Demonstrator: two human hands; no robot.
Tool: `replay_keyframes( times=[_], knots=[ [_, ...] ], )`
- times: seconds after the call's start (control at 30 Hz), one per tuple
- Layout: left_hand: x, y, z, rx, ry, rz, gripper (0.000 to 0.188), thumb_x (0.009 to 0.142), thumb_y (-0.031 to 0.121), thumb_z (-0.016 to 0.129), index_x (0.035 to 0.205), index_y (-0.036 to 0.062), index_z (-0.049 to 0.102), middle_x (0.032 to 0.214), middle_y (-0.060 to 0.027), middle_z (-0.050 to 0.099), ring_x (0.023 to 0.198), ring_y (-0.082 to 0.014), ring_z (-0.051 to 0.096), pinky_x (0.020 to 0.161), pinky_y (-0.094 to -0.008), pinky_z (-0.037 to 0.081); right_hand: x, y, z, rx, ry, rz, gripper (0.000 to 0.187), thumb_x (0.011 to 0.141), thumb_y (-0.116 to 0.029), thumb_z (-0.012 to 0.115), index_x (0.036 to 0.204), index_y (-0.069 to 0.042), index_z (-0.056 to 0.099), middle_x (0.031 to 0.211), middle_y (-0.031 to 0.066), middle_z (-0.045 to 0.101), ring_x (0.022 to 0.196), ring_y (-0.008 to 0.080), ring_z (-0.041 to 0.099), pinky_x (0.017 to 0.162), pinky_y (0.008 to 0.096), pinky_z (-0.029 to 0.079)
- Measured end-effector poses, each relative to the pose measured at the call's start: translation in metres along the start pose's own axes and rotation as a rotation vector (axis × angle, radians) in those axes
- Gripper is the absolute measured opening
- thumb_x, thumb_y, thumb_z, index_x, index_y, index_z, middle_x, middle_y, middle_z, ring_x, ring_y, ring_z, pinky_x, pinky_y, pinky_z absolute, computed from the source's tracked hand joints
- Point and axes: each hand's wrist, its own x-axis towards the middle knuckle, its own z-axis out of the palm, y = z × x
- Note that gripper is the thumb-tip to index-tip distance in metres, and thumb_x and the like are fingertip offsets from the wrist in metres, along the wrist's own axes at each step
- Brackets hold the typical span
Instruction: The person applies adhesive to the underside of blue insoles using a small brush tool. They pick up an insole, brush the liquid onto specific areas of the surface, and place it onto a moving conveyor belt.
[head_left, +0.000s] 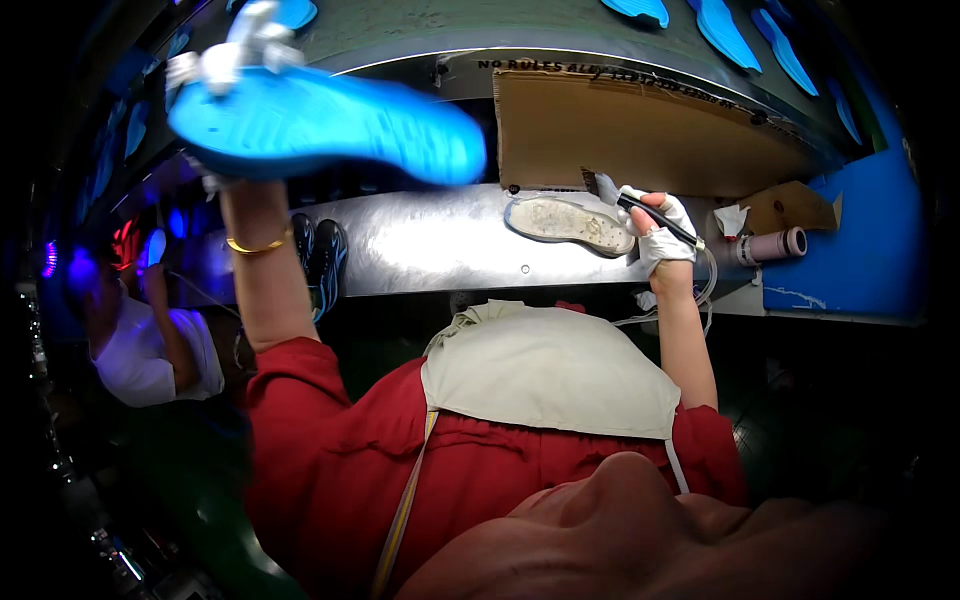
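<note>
My left hand (238, 62), in white finger coverings, is raised at the upper left and grips a bright blue shoe sole (330, 125) by its wide end. The sole is smeared by motion and hides most of the palm. In my right hand (665, 222), partly wrapped in white, is a brush (650, 212) with a black handle and pale bristles, pointing left. A thin clear tube (711, 280) runs down from the handle's end. Just left of the brush, a pale, worn-looking sole (570, 224) lies on the shiny metal bench (420, 240).
A cardboard sheet (640, 130) stands behind the bench. Beyond it, several blue soles (725, 35) lie on a dark green surface (450, 28). A pink cylinder (775, 246) rests at the right. Dark shoes (325, 262) stand left; another person (160, 340) sits farther left.
</note>
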Motion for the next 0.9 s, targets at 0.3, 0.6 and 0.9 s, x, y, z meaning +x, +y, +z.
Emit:
replay_keyframes(
  times=[0.3, 0.6, 0.9],
  knots=[
    [-0.101, -0.223, 0.071, -0.661, 0.699, -0.568, 0.104, 0.083, 0.086, 0.035, 0.147, 0.0043, 0.040, 0.146, -0.0192, 0.046, 0.132, -0.0410, 0.047, 0.109, -0.0557, 0.040, -0.022, -0.019, 0.002, 0.133, -0.170, -0.014, 0.015, 0.089, 0.004, 0.066, 0.099, -0.005, 0.059, 0.101, 0.0096, 0.068, 0.082, 0.0127, 0.066, 0.078, 0.0264, 0.054],
    [-0.092, -0.265, 0.108, -0.673, 0.628, -0.445, 0.088, 0.089, 0.081, 0.031, 0.143, 0.0126, 0.045, 0.138, -0.0147, 0.054, 0.121, -0.0343, 0.057, 0.099, -0.0501, 0.052, -0.009, -0.021, 0.037, -0.200, -0.093, -0.359, 0.017, 0.090, 0.000, 0.068, 0.101, -0.004, 0.056, 0.097, 0.0092, 0.069, 0.083, 0.0094, 0.066, 0.071, 0.0224, 0.054],
    [-0.093, -0.294, 0.128, -0.175, 0.903, -0.409, 0.077, 0.094, 0.072, 0.039, 0.136, 0.0083, 0.051, 0.132, -0.0109, 0.059, 0.119, -0.0247, 0.058, 0.104, -0.0384, 0.046, -0.019, -0.026, 0.063, -0.168, -0.119, -0.427, 0.023, 0.088, 0.006, 0.066, 0.105, -0.002, 0.052, 0.096, 0.0095, 0.067, 0.079, 0.0113, 0.066, 0.072, 0.0244, 0.056]
  ],
)
